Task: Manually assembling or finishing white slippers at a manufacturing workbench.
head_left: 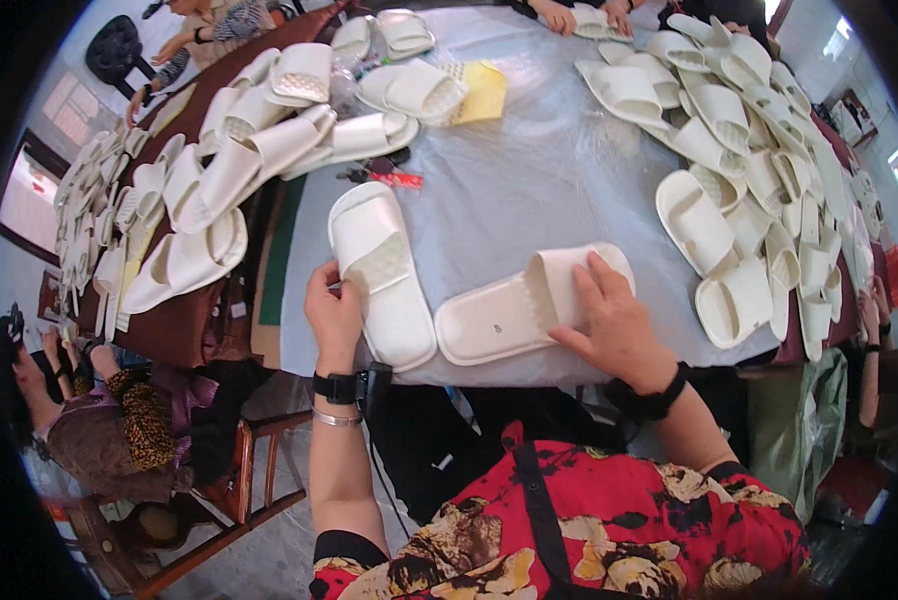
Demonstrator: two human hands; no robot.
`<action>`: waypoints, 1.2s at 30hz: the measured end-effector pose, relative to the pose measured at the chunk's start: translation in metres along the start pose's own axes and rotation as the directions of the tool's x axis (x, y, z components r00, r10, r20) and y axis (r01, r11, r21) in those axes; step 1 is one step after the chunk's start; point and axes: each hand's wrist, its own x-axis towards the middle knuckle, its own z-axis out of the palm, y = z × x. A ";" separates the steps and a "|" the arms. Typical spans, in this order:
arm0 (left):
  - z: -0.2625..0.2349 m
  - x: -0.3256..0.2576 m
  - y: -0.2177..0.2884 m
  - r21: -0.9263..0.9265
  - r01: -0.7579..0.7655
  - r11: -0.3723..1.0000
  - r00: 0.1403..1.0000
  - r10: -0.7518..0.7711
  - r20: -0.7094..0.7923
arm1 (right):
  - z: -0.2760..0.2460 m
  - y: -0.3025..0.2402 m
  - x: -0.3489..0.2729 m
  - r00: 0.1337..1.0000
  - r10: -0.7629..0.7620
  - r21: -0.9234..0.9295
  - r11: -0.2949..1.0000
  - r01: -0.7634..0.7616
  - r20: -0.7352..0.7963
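Note:
Two cream-white slippers lie in front of me on the cloth-covered table. The left slipper [394, 310] points away from me, and my left hand [335, 312] has its fingers curled at its outer edge. Slanting toward the right is the other slipper [494, 318], its strap at the far right end and a small dark mark on its insole. My right hand [614, 325] rests on that strap with fingers spread, the thumb low beside the strap's opening. Both slippers sit close together near the table's front edge.
A heap of white slippers [734, 215] covers the right side, and another pile [239, 140] lies at the left. A yellow sheet [482, 92] and a red tag [397, 180] with keys lie farther back. A person's hands [557, 16] work across the table; someone sits at left.

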 end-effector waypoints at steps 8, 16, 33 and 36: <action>0.038 -0.066 0.069 -0.247 -0.031 0.969 0.942 0.111 0.317 | 0.012 0.022 0.007 0.960 -0.270 0.073 0.962 0.265 0.069; 0.034 -0.083 0.081 -0.199 -0.106 0.974 0.908 0.176 0.381 | 0.018 0.032 0.007 0.992 -0.118 -0.212 0.969 0.125 0.043; 0.021 -0.065 0.057 -0.408 0.207 0.889 0.780 0.101 0.618 | -0.013 0.081 0.120 0.958 -0.198 -0.307 0.917 0.256 0.208; 0.018 -0.059 0.054 -0.390 0.198 0.899 0.786 0.092 0.612 | 0.013 0.081 0.151 0.935 -0.269 -0.269 0.906 0.327 0.230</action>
